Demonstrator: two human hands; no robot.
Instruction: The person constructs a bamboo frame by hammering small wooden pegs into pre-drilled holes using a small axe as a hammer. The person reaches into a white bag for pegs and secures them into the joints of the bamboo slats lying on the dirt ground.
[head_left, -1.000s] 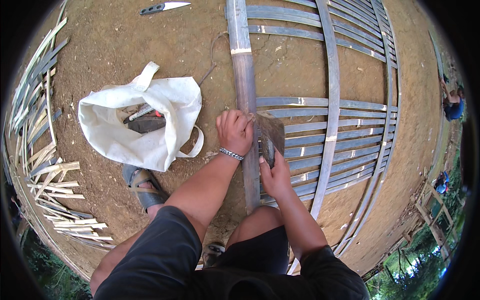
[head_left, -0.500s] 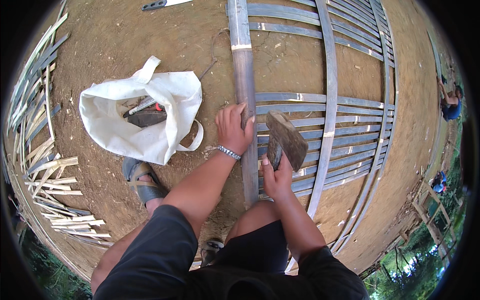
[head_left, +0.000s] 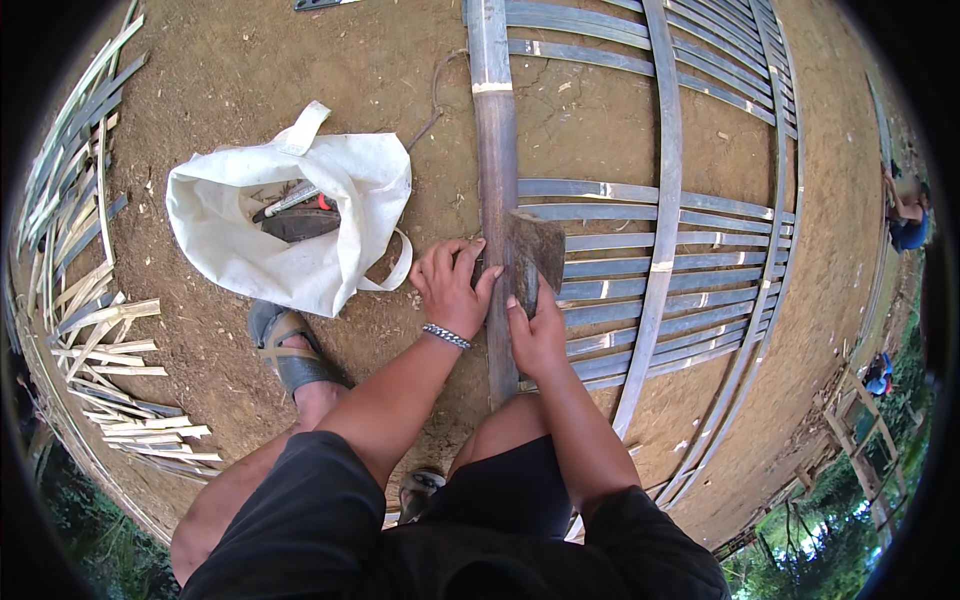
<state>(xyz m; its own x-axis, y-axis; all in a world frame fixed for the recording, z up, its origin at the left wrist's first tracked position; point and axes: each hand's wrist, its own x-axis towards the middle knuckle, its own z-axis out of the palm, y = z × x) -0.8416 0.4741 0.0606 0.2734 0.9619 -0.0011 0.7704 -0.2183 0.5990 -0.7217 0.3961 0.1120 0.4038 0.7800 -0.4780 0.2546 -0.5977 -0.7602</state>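
A dark bamboo pole [head_left: 494, 150] runs away from me along the near side of a slatted bamboo frame. My left hand [head_left: 452, 288] is at the pole's left side, fingers bent and thumb resting against it; whether something small is between the fingertips cannot be made out. Closed around the handle of a dark, weathered wooden mallet [head_left: 540, 248], my right hand [head_left: 538, 328] is just right of the pole. The mallet's head lies against or right beside the pole, over the slats [head_left: 610, 268].
An open white fabric bag [head_left: 375, 180] with tools inside stands left of the pole, beside my sandalled foot [head_left: 295, 345]. Split bamboo strips [head_left: 130, 345] lie in a heap at far left. Bare earth surrounds the frame. Another person [head_left: 908, 215] is at far right.
The mallet has come left and turned, from above the slats to the pole. My left hand has slid left and slightly nearer me, from on top of the pole to its side.
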